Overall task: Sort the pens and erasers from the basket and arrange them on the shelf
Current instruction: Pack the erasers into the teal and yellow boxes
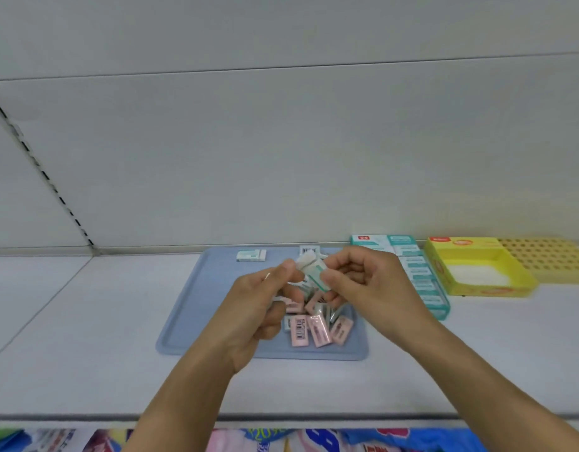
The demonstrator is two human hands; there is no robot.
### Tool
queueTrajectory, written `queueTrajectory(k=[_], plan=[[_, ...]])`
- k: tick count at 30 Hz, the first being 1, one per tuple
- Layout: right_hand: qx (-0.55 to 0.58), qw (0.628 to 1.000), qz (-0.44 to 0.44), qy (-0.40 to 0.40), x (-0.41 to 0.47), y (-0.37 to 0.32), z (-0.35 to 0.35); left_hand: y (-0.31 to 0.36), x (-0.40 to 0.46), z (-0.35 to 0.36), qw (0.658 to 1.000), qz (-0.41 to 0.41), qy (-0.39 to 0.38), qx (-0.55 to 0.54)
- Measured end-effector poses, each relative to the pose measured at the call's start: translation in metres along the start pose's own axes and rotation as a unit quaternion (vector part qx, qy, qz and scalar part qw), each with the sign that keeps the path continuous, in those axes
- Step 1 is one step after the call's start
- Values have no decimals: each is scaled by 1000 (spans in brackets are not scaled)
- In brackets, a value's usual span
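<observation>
A blue tray [196,308] lies on the white shelf [86,353] with a heap of pink erasers [317,327] and green-and-white erasers in its middle. Above the heap, my left hand [262,308] and my right hand [363,282] together pinch a few green-and-white erasers [314,270]. My left hand also seems to hold more erasers in its palm. One green eraser [251,255] lies alone at the tray's far edge. A teal display box [415,272] to the right holds a row of green erasers.
A yellow display box [477,265] stands to the right of the teal one, with a yellow holed rack [552,256] behind it. Colourful packages [281,440] show on the level below the shelf's front edge. A slotted upright [43,174] runs along the back panel at left.
</observation>
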State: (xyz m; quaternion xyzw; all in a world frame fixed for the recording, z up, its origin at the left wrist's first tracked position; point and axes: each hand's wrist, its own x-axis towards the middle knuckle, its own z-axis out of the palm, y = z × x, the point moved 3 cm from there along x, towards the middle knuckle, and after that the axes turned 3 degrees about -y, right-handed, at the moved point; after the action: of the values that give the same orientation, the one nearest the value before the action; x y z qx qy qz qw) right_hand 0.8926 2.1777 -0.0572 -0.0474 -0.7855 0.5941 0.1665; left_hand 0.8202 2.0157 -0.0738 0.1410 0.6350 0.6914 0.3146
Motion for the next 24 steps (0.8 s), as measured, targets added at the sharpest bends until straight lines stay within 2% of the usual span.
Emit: queueTrajectory(k=[2,4,7,15,18,20,22,24], plan=[[-113,989,-93,30,-7,-4,-6,0,3,11,1000,16,-18,-6],[-166,971,-167,42,-13,-5,-12,1,6,20,999,26,-33,-15],[-186,961,-194,59,-17,-2,-27,1,12,28,999,24,-36,-24],[-219,959,-174,36,-20,7,-57,-1,25,55,998,20,-58,-26],[-274,949,-139,69,-19,17,-82,-2,32,61,999,11,-17,24],[-319,938,-92,96,-18,25,-106,-6,38,61,1000,-4,25,10],[-369,925,-39,81,-19,33,-125,-8,41,61,997,-17,48,-55],[-395,918,-9,30,-19,40,-133,-10,43,63,996,-19,53,-69]])
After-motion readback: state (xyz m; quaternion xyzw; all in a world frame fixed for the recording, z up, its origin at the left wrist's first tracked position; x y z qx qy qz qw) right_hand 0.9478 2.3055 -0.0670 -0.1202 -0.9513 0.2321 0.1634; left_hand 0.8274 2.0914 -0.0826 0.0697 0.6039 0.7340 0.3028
